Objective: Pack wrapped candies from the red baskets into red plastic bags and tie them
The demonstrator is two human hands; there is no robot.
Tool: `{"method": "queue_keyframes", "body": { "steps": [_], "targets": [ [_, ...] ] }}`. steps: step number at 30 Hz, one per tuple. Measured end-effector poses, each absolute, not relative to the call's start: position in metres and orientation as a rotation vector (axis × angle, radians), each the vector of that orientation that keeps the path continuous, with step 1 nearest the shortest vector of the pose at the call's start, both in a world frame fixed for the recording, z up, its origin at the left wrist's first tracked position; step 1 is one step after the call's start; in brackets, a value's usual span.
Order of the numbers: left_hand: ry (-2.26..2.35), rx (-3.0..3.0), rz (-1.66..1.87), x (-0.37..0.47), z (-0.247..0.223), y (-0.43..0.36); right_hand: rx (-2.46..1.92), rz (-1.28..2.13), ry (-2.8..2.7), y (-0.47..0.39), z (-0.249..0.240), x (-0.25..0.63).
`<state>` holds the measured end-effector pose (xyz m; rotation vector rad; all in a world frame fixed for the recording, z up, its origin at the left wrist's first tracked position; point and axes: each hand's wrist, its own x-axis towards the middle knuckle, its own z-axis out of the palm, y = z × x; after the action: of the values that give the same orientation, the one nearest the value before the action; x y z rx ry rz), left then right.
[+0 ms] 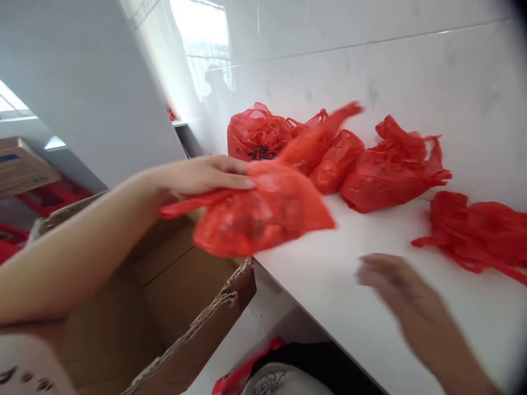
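Observation:
My left hand grips a red plastic bag from above, with its fingers closed on the gathered top. The bag is tied and bulges with small contents that I cannot make out through the film. It hangs in the air over the gap between the cardboard box and the white tabletop. Over the tabletop to the right, my right hand is blurred by motion. Nothing shows in it, and its fingers look loosely stretched out.
Several filled red bags line the tiled wall at the back of the tabletop. A crumpled heap of red bags lies at the right. Another carton stands at the far left, and a red thing is low beside the table.

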<state>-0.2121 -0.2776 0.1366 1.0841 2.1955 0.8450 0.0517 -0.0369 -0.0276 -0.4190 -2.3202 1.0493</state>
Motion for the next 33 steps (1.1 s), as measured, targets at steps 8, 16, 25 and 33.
{"method": "queue_keyframes", "body": {
  "steps": [8, 16, 25, 33],
  "targets": [
    [2.267, 0.120, 0.576, -0.341, 0.050, -0.461, 0.401, 0.899, -2.848, -0.146, -0.062, -0.083],
    [2.567, -0.184, 0.518, -0.386, -0.076, -0.495, 0.359, 0.929, -2.784, -0.146, -0.112, -0.092],
    [3.315, -0.331, 0.672, -0.428, -0.072, -0.466, 0.373, 0.918, -2.807, -0.147, -0.108, -0.095],
    [3.354, 0.242, 0.707, -0.475, 0.001, -0.327, 0.339, 0.916, -2.798, -0.148, -0.110, -0.095]
  ]
}}
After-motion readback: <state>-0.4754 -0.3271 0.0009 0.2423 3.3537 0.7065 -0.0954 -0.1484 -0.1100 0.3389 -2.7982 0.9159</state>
